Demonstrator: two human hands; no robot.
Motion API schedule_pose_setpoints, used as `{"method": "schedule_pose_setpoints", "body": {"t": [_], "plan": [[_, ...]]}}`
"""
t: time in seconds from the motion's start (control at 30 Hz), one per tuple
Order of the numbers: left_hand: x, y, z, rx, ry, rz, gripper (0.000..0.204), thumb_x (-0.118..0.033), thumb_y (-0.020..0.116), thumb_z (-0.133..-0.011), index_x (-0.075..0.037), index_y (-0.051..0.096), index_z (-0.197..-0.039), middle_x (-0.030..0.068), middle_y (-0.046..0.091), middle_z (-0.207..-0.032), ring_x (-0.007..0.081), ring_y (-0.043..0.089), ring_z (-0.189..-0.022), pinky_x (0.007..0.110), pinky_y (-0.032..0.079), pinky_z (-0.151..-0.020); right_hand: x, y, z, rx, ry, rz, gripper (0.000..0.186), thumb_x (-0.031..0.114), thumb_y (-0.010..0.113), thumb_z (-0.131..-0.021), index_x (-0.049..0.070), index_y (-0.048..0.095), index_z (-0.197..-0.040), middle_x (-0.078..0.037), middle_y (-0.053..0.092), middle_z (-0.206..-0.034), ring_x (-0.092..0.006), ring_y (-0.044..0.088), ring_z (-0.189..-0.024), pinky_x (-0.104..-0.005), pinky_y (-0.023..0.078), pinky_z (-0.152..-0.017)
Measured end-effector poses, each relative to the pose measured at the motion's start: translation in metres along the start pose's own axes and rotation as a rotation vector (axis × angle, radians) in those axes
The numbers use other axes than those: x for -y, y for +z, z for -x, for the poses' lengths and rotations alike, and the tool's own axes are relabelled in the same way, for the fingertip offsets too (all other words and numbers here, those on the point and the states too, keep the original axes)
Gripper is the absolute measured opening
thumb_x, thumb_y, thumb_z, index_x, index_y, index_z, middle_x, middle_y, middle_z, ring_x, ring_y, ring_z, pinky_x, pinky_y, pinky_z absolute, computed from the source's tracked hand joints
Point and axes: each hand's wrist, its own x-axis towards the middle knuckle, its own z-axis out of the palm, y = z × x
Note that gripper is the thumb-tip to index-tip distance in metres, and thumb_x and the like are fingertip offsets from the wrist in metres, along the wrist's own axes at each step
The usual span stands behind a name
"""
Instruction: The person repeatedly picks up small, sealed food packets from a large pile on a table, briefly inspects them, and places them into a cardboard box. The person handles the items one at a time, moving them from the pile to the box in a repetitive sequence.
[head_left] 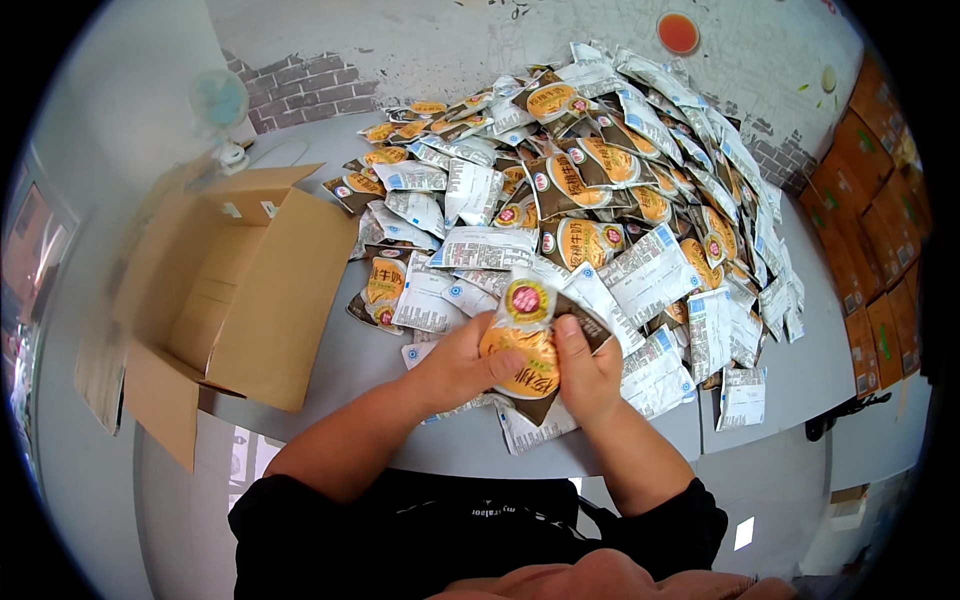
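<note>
Both hands hold one snack packet (527, 330), brown and white with an orange round picture, upright over the near edge of the grey table (330, 360). My left hand (460, 365) grips its left side with the thumb across the front. My right hand (590, 375) pinches the right side, thumb on the front. Behind the packet lies a large heap of similar packets (600, 190), some face up, some showing white backs.
An open, empty-looking cardboard box (235, 290) sits at the table's left end, flaps spread. A small fan (222, 110) stands behind it. Stacked brown cartons (880, 210) line the right side. A brick-patterned wall runs behind the table.
</note>
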Motion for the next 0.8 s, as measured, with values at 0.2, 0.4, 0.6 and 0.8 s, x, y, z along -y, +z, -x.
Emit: {"method": "schedule_pose_setpoints", "body": {"t": [0.2, 0.4, 0.6, 0.8], "plan": [[-0.004, 0.003, -0.005, 0.056, -0.083, 0.116, 0.051, -0.031, 0.065, -0.088, 0.001, 0.046, -0.123, 0.0071, 0.058, -0.114, 0.0127, 0.056, -0.103, 0.028, 0.045, -0.090, 0.006, -0.007, -0.010, 0.067, -0.040, 0.141, 0.027, 0.021, 0.055, -0.093, -0.002, 0.061, -0.106, -0.007, 0.065, -0.094, -0.0121, 0.059, -0.084, -0.0280, 0.048, -0.074], [0.003, 0.004, -0.004, -0.099, -0.114, -0.209, 0.046, -0.030, 0.066, -0.087, 0.001, 0.051, -0.117, 0.0082, 0.063, -0.105, 0.0142, 0.059, -0.094, 0.029, 0.047, -0.084, 0.016, -0.011, -0.016, 0.133, 0.166, 0.057, 0.030, 0.024, 0.061, -0.090, -0.002, 0.063, -0.105, -0.007, 0.066, -0.096, -0.0119, 0.060, -0.086, -0.0272, 0.049, -0.075], [-0.006, 0.005, 0.001, 0.006, -0.156, -0.414, 0.044, -0.035, 0.063, -0.088, -0.004, 0.052, -0.117, 0.0087, 0.064, -0.099, 0.0195, 0.061, -0.089, 0.032, 0.047, -0.082, 0.012, -0.006, -0.012, 0.081, 0.229, 0.008, 0.026, 0.021, 0.063, -0.089, -0.002, 0.063, -0.103, -0.006, 0.065, -0.094, -0.0105, 0.059, -0.084, -0.0259, 0.049, -0.073], [-0.002, 0.009, 0.002, 0.003, -0.031, -0.301, 0.045, -0.041, 0.060, -0.088, -0.003, 0.055, -0.113, 0.0124, 0.065, -0.096, 0.0255, 0.062, -0.088, 0.034, 0.047, -0.079, 0.004, -0.009, -0.015, 0.069, 0.279, -0.130, 0.038, 0.032, 0.050, -0.096, -0.002, 0.058, -0.111, -0.010, 0.064, -0.102, -0.0143, 0.060, -0.089, -0.0286, 0.050, -0.079]]}}
